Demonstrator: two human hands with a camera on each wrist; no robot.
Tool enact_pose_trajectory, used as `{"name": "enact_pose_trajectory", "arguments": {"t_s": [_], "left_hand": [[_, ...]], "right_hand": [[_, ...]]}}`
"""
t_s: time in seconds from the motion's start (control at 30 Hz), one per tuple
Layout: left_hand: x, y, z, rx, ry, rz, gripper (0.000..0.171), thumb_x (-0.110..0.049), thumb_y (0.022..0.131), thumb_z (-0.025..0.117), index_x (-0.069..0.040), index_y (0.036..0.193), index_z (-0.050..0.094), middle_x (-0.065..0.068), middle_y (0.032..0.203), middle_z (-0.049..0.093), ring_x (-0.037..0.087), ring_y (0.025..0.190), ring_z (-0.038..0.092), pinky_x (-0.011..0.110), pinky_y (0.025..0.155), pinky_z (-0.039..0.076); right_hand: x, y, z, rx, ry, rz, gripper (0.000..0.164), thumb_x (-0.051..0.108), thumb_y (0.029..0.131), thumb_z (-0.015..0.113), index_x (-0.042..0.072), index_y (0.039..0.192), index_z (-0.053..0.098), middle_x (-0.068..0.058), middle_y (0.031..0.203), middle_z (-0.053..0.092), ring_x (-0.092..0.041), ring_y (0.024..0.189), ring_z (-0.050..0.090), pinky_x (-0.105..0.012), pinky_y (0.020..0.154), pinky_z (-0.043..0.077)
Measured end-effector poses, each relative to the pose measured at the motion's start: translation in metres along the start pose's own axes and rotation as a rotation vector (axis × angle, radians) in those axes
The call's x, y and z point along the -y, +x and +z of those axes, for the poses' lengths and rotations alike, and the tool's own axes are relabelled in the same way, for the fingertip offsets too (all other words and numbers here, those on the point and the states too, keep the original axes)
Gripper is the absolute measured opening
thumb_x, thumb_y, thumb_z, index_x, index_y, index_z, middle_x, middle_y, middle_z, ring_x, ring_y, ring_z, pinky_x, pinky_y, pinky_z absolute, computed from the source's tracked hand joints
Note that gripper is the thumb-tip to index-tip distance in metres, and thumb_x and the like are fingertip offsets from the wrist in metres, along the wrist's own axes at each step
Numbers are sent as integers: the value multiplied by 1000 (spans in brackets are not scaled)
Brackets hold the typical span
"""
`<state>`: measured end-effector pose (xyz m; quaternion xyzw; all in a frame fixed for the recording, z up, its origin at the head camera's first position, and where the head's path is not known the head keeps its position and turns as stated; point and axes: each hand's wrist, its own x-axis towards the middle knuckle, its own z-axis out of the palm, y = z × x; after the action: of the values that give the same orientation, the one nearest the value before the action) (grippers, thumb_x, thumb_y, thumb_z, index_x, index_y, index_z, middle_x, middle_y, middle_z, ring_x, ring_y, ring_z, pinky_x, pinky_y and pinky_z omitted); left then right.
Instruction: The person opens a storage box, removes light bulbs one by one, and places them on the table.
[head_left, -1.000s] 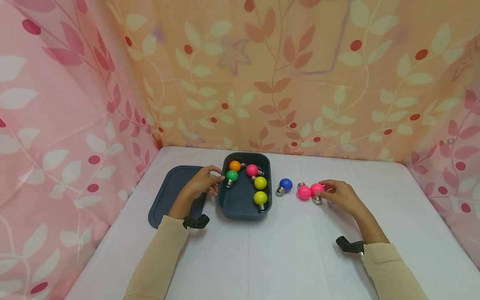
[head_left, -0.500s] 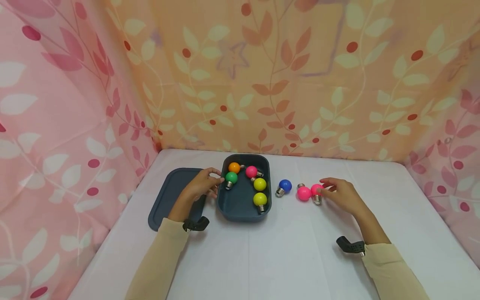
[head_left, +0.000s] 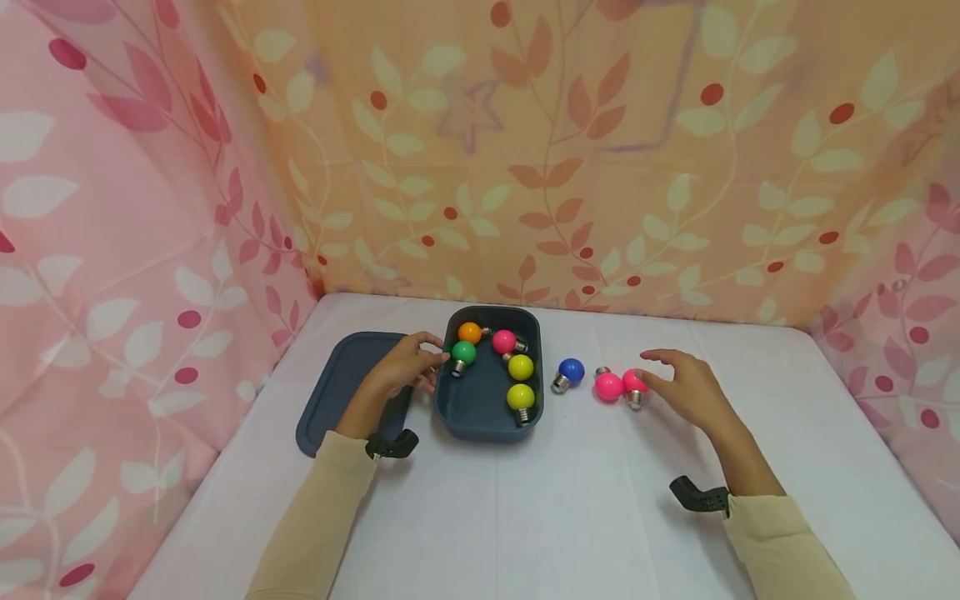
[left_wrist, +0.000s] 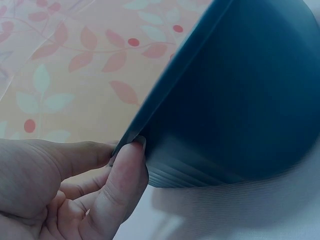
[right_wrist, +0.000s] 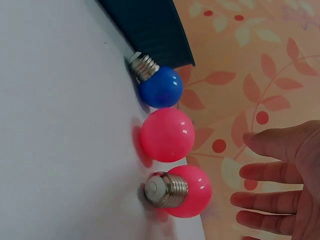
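My left hand [head_left: 405, 364] is at the left side of a dark blue plastic box [head_left: 480, 432]. In the left wrist view its thumb and a finger [left_wrist: 127, 167] pinch the box's rim. Inside the box lie an orange bulb [head_left: 470, 333], a green bulb [head_left: 463, 353], a pink bulb [head_left: 504, 342] and two yellow bulbs [head_left: 521, 397]. My right hand [head_left: 692, 390] hovers with fingers extended beside a pink bulb [head_left: 633, 381], holding nothing. The right wrist view shows a gap between its fingertips and that bulb. A second pink bulb [head_left: 608, 387] lies against it.
A blue bulb [head_left: 572, 371] lies between the box and the pink bulbs. The dark blue lid [head_left: 337, 383] lies flat left of the box, partly under the left forearm. Flowered cloth [head_left: 480, 167] closes off the back and sides of the white table [head_left: 525, 517].
My right hand has let go of the right-hand pink bulb; its fingers have spread and drawn slightly up and away. The left hand stays at the box rim.
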<state>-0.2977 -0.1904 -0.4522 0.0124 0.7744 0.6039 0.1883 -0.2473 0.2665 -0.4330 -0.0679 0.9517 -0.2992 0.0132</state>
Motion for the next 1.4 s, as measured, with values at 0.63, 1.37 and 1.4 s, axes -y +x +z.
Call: {"name": "enact_pose_trajectory", "arguments": {"t_s": [0.63,1.37,1.4], "left_hand": [[0,1,1,-3,-7,-4,35,-21,91,63,-9,121,48,15,82,57,24,61,60,42,60,57],[-2,-1,0,7,7,2,35,-22,93,61,-8,121,48,18,83,56,24,62,59,36,57,57],[-2,-1,0,7,8,4,34,-22,93,61,-8,121,48,18,83,55,24,61,59,36,57,57]], "right_hand": [[63,-17,15,5,82,-126,46,43,89,62,21,129,56,-8,129,54,-34,120,46,-54,88,47],[133,2,51,117,-77,-336,48,41,82,72,16,122,62,-1,116,60,-21,106,55,-40,85,51],[134,3,53,123,-86,-347,48,41,82,72,16,122,63,-2,116,61,-20,105,55,-40,84,52]]}}
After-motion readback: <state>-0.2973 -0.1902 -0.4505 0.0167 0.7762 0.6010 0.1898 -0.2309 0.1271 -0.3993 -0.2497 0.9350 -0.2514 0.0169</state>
